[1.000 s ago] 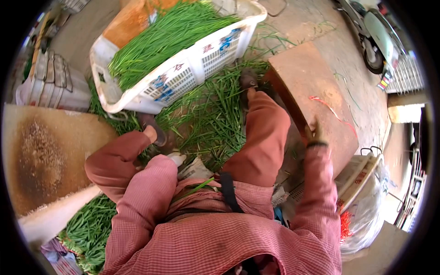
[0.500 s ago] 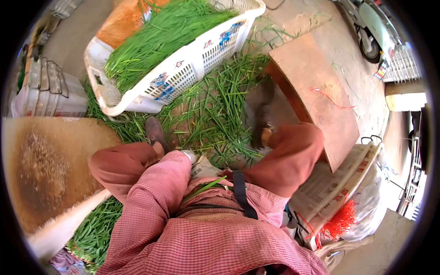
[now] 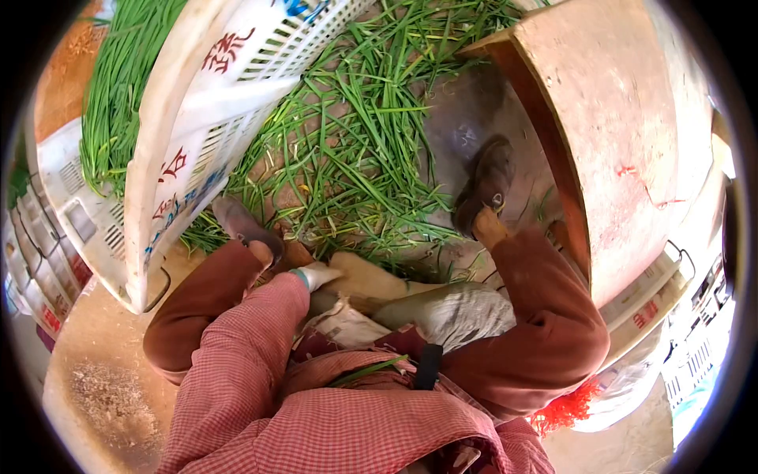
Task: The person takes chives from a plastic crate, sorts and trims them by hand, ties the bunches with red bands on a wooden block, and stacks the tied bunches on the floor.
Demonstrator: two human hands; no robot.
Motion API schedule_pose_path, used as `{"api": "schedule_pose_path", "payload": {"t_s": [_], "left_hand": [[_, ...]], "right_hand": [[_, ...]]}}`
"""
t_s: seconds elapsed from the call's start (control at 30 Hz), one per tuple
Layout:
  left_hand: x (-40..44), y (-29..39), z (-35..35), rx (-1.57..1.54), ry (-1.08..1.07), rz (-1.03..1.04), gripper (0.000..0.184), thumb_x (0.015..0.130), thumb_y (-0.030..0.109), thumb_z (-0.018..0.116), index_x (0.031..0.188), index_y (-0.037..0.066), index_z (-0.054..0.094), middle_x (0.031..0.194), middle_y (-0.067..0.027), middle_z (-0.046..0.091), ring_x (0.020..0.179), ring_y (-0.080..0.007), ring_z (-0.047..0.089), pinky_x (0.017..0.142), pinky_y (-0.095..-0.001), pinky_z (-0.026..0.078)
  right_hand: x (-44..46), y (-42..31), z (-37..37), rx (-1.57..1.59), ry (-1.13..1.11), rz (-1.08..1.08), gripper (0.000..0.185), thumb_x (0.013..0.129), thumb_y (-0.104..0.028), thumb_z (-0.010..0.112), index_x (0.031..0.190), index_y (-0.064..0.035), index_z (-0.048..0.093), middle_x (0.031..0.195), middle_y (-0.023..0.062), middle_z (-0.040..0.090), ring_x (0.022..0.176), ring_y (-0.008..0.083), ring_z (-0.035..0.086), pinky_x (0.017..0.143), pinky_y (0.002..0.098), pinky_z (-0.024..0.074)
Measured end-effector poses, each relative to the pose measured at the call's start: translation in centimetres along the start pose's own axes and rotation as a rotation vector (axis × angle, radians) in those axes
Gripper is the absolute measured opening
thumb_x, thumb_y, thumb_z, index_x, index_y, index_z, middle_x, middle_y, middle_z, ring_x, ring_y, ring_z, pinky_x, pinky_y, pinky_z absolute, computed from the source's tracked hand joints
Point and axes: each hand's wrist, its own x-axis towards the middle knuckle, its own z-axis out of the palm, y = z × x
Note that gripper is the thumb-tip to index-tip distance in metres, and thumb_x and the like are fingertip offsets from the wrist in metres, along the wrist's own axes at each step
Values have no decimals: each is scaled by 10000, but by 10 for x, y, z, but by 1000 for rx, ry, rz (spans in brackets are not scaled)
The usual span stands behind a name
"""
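My left hand (image 3: 320,274), in what looks like a white glove, reaches down between my knees. It is beside a tan, flat-looking piece (image 3: 363,276) near the floor; its fingers are too small and hidden to read. My right hand is not in view. Crumpled grey-green cloth (image 3: 454,314) lies between my legs. A green leaf blade (image 3: 371,370) rests across my lap by a black strap (image 3: 428,366). Loose long green leaves (image 3: 347,134) are strewn over the floor between my feet.
A white slotted crate (image 3: 170,126) holding bundled green leaves (image 3: 118,87) stands at the front left. A wooden board (image 3: 616,118) rises at the right, with red stringy material (image 3: 564,407) below it. A stained tan board (image 3: 118,379) lies at my left.
The view has tipped down and closer; the crate and wooden board appear larger. My knees have spread farther apart, and the cloth and tan piece between them now show.
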Motion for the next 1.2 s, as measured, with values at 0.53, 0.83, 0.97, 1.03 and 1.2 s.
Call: {"api": "schedule_pose_path", "payload": {"t_s": [0.53,0.83,0.97,1.03,1.2], "left_hand": [[-184,103,34,-258,909,1142,278,761,110,610,1028,58,554,1081,-89,547,995,-178,507,859,-277,412],[-371,-39,90,-784,1803,1801,277,834,37,474,1106,-13,493,1037,-128,566,974,-172,521,883,-285,386],[-355,-99,96,-810,1940,1656,267,823,36,497,1085,-13,507,1001,-119,580,918,-156,542,847,-263,407],[-321,-128,90,-838,1967,1489,251,804,49,534,1047,-12,531,932,-102,602,861,-140,557,797,-243,431],[-217,-164,95,-894,1904,1445,161,774,41,574,929,3,592,801,-70,612,724,-123,568,687,-231,460]], "right_hand": [[-14,15,-25,255,-5,-230,452,738,-212,591,1158,-104,463,947,169,558,807,245,548,667,359,452],[-6,11,-34,485,-31,-346,467,734,-192,600,1167,-100,455,962,164,555,826,237,543,680,350,450],[3,0,-35,555,-32,-395,473,732,-184,604,1171,-99,451,969,161,554,834,234,541,686,346,448],[7,-3,-36,580,-32,-414,477,731,-180,606,1173,-98,449,972,160,553,838,232,540,689,344,448],[11,-2,-41,631,-37,-460,486,728,-169,611,1178,-96,445,981,157,551,849,227,537,696,339,446]]}}
